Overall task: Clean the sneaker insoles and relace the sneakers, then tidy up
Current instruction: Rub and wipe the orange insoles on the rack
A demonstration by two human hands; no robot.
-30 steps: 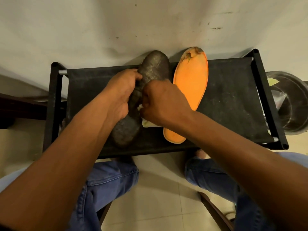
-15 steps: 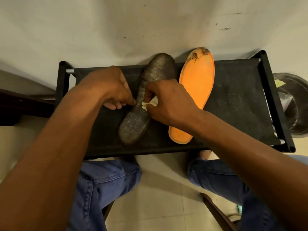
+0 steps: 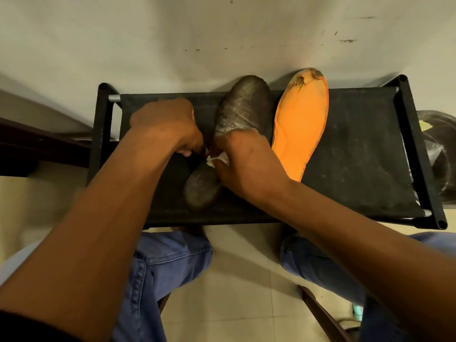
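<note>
A dark grey insole (image 3: 243, 108) lies on the black fabric shelf (image 3: 355, 154), toe toward the wall. Beside it on the right lies an orange insole (image 3: 299, 124) with a torn, worn toe. My right hand (image 3: 246, 166) rests over the middle of the grey insole, fingers closed on a small white wipe (image 3: 217, 160). My left hand (image 3: 167, 127) sits at the insole's left edge, fingers curled and pinching at the same wipe or the insole's rim; which one is hidden. The insole's middle is covered by both hands.
The shelf stands against a pale, scuffed wall (image 3: 222, 33). A metal bowl (image 3: 441, 154) with a plastic bag sits off the shelf's right end. My knees in blue jeans (image 3: 167, 262) are below the shelf's front edge, over a tiled floor.
My left hand let go of the insole's upper part and slid down to its left edge. My right hand moved up the insole with the wipe. The view shifted a little.
</note>
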